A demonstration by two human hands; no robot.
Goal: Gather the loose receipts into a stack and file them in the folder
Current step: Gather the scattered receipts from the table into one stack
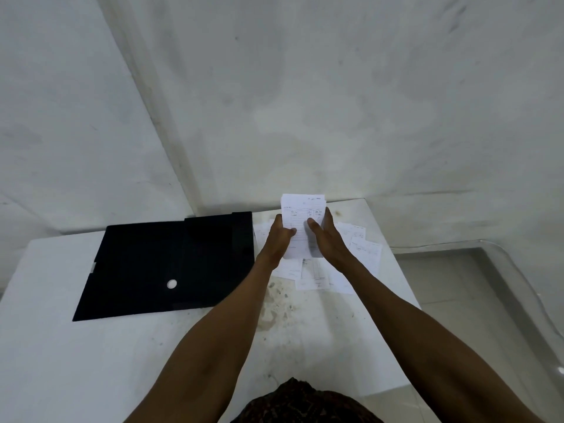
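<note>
Both my hands hold a stack of white receipts upright above the table. My left hand grips its left edge and my right hand grips its right edge, thumbs on the front sheet. Under and around the hands, several loose receipts lie spread on the white table. A black folder lies flat and closed to the left of the hands, with a small white round spot on its cover.
The table stands in a corner of whitish walls. Its right edge runs just right of the loose papers, with a tiled floor and a clear plastic sheet beyond. The tabletop near me is stained.
</note>
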